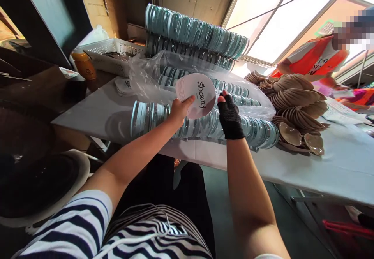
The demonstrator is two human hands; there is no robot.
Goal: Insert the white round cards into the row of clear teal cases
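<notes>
My left hand (pixel 180 110) is bare and closed on a fanned stack of round white cards (pixel 196 95) printed with "beauty", its thumb lying on top. My right hand (pixel 230 117), in a black fingerless glove, is beside the cards' right edge with thumb and fingertips curled together. Whether something thin is pinched there I cannot make out. Beneath both hands runs a long row of round clear-glass pieces (pixel 260 131) standing on edge. Further printed cards (pixel 125 87) lie on the table to the left.
More glass rows (pixel 195 29) are stacked behind, near clear plastic wrap (pixel 146 72). A white basket (pixel 115 50) and an orange bottle (pixel 84 65) stand back left. Brown shell-like dishes (pixel 300 99) are piled on the white-covered table (pixel 344 165). A person in an orange vest (pixel 314 60) is at right.
</notes>
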